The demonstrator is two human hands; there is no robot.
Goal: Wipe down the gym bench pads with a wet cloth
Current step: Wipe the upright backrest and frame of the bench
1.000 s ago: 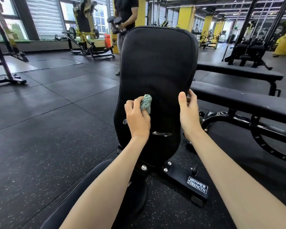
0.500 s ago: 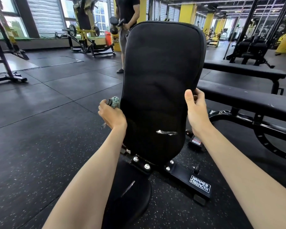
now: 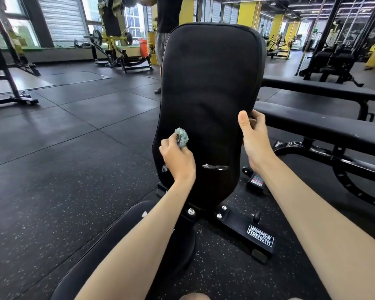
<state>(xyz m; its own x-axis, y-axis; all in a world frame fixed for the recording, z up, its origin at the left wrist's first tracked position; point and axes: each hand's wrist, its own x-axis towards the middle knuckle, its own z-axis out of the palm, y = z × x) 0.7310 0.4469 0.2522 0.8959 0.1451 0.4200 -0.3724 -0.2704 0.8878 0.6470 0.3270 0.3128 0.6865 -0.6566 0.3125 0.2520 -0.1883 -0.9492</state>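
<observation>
Bare, slender forearms (image 3: 139, 245) lead to the bare left hand (image 3: 178, 161) and right hand (image 3: 256, 139).

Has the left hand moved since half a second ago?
Yes. The left hand, gripping the cloth, has moved right from beyond the pad's left edge onto its face, closer to the tear.

The tall black padded backrest (image 3: 208, 87) stands upright in the middle, its foot joined to the black steel base bar (image 3: 236, 224) at the near right. The rounded black seat pad (image 3: 117, 241) lies nearest, below it. The left hand (image 3: 178, 161) is at the backrest's lower left, holding the crumpled teal cloth (image 3: 181, 137) on its far side, against the pad. The right hand (image 3: 254, 137) grips the right edge. Right of the backrest lies a long flat black bench (image 3: 325, 126), with a second flat black bench (image 3: 316, 88) behind it. Far behind stands a person in a dark shirt (image 3: 166, 16); a yellow weight machine (image 3: 115, 46) is far left.
</observation>
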